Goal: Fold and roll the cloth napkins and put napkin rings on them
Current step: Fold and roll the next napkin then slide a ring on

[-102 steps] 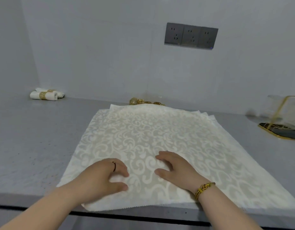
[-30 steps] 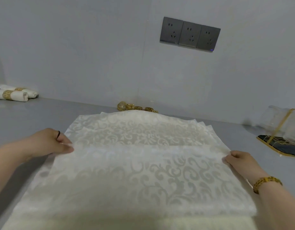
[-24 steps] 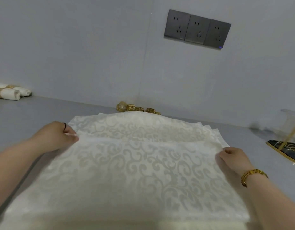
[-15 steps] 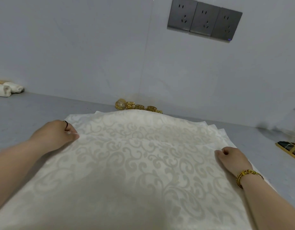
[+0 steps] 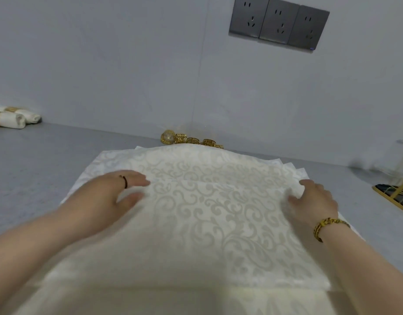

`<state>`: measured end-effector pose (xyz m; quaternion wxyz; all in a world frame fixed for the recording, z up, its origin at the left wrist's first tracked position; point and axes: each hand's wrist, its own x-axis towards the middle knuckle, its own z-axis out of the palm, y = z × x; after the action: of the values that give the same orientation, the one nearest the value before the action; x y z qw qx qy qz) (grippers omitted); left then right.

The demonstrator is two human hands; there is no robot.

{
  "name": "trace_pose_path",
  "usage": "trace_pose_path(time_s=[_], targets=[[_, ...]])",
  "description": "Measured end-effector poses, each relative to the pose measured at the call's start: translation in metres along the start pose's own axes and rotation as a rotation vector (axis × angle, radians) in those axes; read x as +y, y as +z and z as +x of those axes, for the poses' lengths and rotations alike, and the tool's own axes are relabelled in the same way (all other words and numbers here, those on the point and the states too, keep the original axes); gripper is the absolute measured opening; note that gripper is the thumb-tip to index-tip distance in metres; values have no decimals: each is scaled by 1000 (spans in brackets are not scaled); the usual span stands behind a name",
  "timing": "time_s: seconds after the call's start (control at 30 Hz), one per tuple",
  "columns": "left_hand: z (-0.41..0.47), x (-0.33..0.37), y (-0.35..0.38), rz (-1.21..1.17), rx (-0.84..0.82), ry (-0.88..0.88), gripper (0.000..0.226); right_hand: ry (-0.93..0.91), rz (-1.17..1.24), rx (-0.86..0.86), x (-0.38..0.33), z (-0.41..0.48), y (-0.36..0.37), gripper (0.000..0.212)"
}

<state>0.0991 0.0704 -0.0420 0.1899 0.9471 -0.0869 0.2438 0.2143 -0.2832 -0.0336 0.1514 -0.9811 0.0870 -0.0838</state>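
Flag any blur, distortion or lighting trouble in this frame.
Head view: the left hand and right hand are motion-smeared. Head view: the napkin goes soft and dim toward the bottom edge. Head view: the wide-angle lens skews the wall sockets. Head view: the light is even and diffuse, with no glare or hard shadows.
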Motion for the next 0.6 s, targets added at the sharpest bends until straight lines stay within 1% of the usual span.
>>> trace_pose_path(time_s=[0.03, 0.07, 0.1, 0.13, 0.2, 0.23, 0.27, 0.3, 0.33, 0.37, 0.4, 0.43, 0.47, 0.5, 0.53, 0.6], targets=[[-12, 18, 0, 15, -46, 127, 50, -92, 35, 29, -7, -13, 3, 51], [-25, 34, 4, 57, -104, 222, 54, -182, 91, 21, -15, -32, 5, 49], [-35, 47, 11, 106, -150, 286, 55, -279, 138, 5, -25, -52, 10, 47], [-44, 58, 18, 151, -202, 309, 55, -402, 159, 36, -34, -74, 12, 43], [-55, 70, 32, 234, -343, 294, 61, -682, 148, 161, -52, -114, 17, 29], [-57, 69, 41, 264, -408, 267, 63, -798, 140, 164, -62, -130, 19, 28], [-59, 71, 45, 278, -448, 238, 64, -834, 183, 61, -68, -145, 21, 32], [-60, 76, 45, 293, -465, 218, 66, -808, 228, -117, -69, -160, 22, 40], [-60, 79, 41, 288, -503, 201, 72, -810, 220, -267, -67, -169, 25, 50], [-59, 81, 38, 251, -533, 197, 81, -831, 196, -329, -64, -172, 29, 69], [-60, 81, 42, 206, -458, 250, 88, -857, 135, -357, -59, -174, 28, 91], [-62, 81, 45, 167, -453, 259, 93, -855, 70, -420, -56, -172, 27, 107], [-61, 83, 43, 143, -528, 244, 97, -859, 15, -460, -51, -170, 24, 113], [-61, 86, 41, 140, -569, 241, 97, -870, -30, -479, -46, -168, 21, 114], [-59, 87, 40, 141, -586, 220, 91, -883, -57, -474, -39, -165, 20, 114], [-59, 87, 40, 135, -578, 203, 69, -865, -72, -431, -23, -159, 18, 109]])
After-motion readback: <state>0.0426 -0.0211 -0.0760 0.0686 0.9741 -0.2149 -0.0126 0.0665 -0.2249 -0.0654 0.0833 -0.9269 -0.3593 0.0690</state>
